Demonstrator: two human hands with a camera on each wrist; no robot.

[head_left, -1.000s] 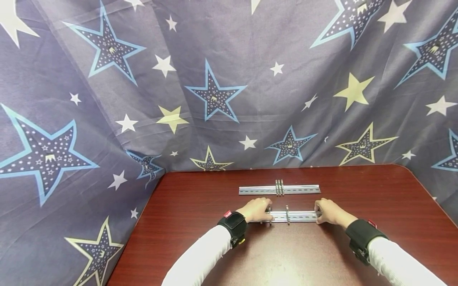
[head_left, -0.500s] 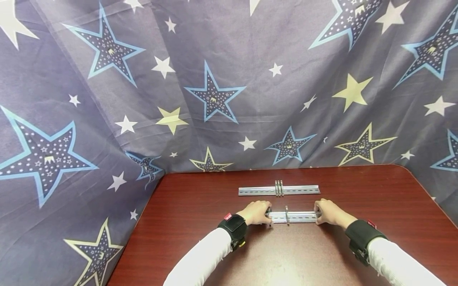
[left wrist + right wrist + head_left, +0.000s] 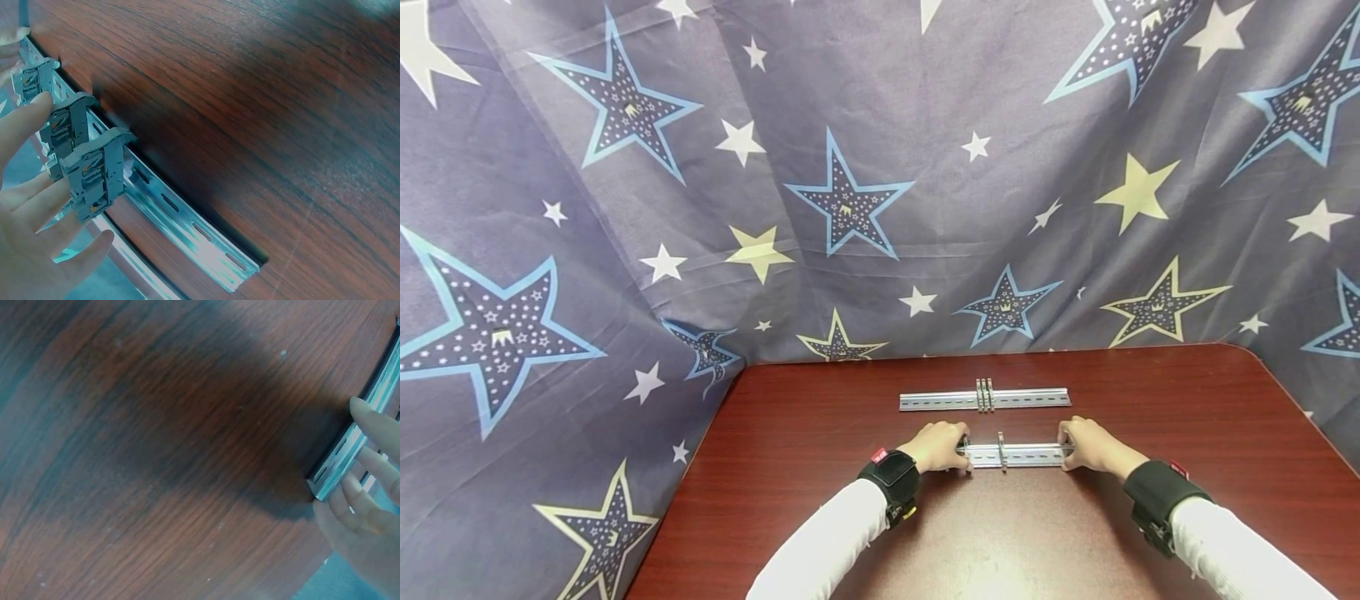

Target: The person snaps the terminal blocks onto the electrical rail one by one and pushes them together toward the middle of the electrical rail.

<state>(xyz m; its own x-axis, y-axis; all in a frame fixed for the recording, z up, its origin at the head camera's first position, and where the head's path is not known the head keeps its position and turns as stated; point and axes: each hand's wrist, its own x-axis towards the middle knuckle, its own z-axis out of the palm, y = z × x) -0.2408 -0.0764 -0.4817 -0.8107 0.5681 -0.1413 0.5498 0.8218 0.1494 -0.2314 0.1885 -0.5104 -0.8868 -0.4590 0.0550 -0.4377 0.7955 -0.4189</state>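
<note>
A slotted metal DIN rail (image 3: 1033, 456) lies across the table before me, with three grey terminal blocks seated on it. My left hand (image 3: 934, 447) is over its left part. In the left wrist view, the thumb touches the middle terminal block (image 3: 72, 128), while the other fingers curl behind it and the nearest terminal block (image 3: 97, 178). Farther along the rail sits the third terminal block (image 3: 37, 80), which stands apart in the head view. At the rail's right end, my right hand (image 3: 1093, 443) grips the rail between thumb and fingers.
Behind the near rail lies a second DIN rail (image 3: 940, 401), bearing a tight group of terminal blocks (image 3: 985, 395) at its middle. The reddish-brown table (image 3: 805, 417) ends at a star-patterned cloth (image 3: 865, 292) hanging behind and at the sides.
My left hand has shifted very slightly toward me and now covers more of the blocks at the rail's left. The right hand keeps its grip in the same place.
</note>
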